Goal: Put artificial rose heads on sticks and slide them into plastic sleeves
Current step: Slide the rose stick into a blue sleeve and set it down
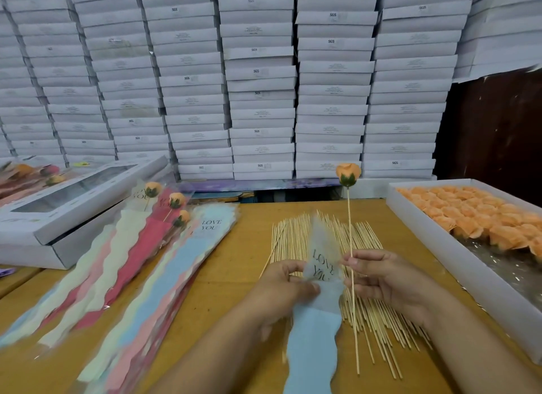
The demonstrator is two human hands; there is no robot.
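At the bottom of the frame, the person's left hand [283,288] pinches a blue plastic sleeve [313,335] with "LOVE YOU" printed near its top. Its fingers curl around the sleeve's edge. Just to the right, the right hand [384,279] holds a thin wooden stick [352,291] between thumb and fingers. The stick stands almost straight up, and an orange rose head [348,173] sits on its top end. The right fingertips also touch the sleeve's right edge.

Under both hands lies a pile of bare sticks [366,314] on the yellow table [240,270]. In the lower left of the frame is a spread of empty sleeves [140,291] in blue, pink, red and pale green. A few finished roses [176,200] in sleeves lie at the top of that spread.

On the right side, a white tray [434,235] holds many orange rose heads [469,214]. On the left sits a white box with a clear window [58,214]. Across the back, stacked white boxes [261,79] fill the upper frame.
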